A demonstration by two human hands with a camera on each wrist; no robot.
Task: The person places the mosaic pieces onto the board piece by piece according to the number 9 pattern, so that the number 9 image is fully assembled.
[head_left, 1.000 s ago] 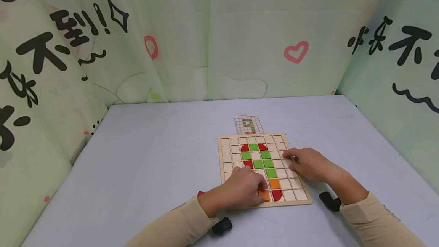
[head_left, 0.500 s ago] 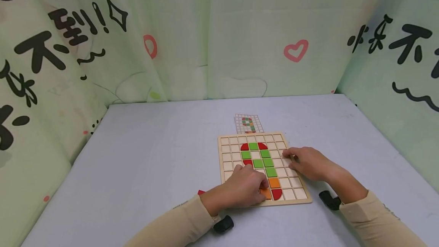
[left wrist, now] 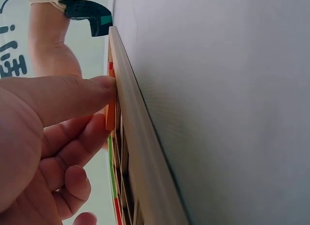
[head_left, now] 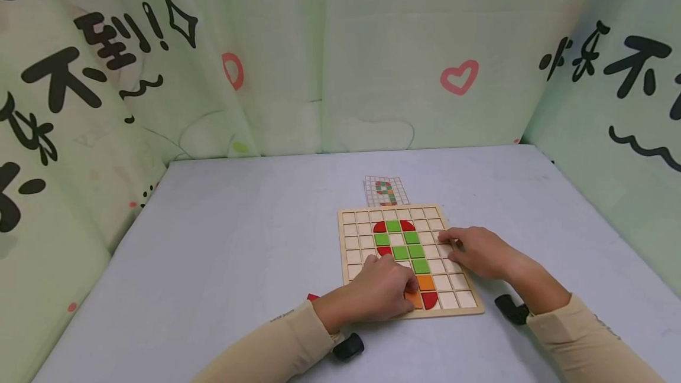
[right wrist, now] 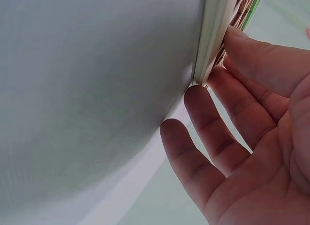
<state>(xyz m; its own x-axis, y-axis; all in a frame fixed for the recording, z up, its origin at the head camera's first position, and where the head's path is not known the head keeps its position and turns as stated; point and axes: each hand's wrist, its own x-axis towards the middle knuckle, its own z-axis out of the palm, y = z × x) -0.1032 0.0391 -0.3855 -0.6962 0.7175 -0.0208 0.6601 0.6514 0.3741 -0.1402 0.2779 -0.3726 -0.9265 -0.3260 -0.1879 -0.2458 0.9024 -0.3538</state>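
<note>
My left hand (head_left: 369, 288) pinches an orange square tile (left wrist: 111, 119) between thumb and fingers, low over the near row of a wooden grid board (head_left: 463, 312). In the head view the tile is partly covered by the fingers, beside a red quarter-round tile (head_left: 429, 300). Another orange tile (head_left: 425, 282) lies just above that one. Further up, green tiles (head_left: 420, 266) and red rounded tiles (head_left: 379, 227) sit in the cells. My right hand (head_left: 481, 251) rests on the board's right edge, its fingers (right wrist: 208, 113) loosely extended, touching the rim and the table.
A printed pattern card (head_left: 386, 191) lies behind the board. A red piece (head_left: 312, 297) shows on the table (head_left: 239, 241) beside the left forearm, mostly hidden. Black wrist cameras (head_left: 348, 347) hang under both forearms. Printed curtains (head_left: 372, 75) enclose the table.
The left hand has shifted very slightly to the right with the orange tile, whose lower edge sits nearer the red quarter-round. The right hand stays on the board's edge.
</note>
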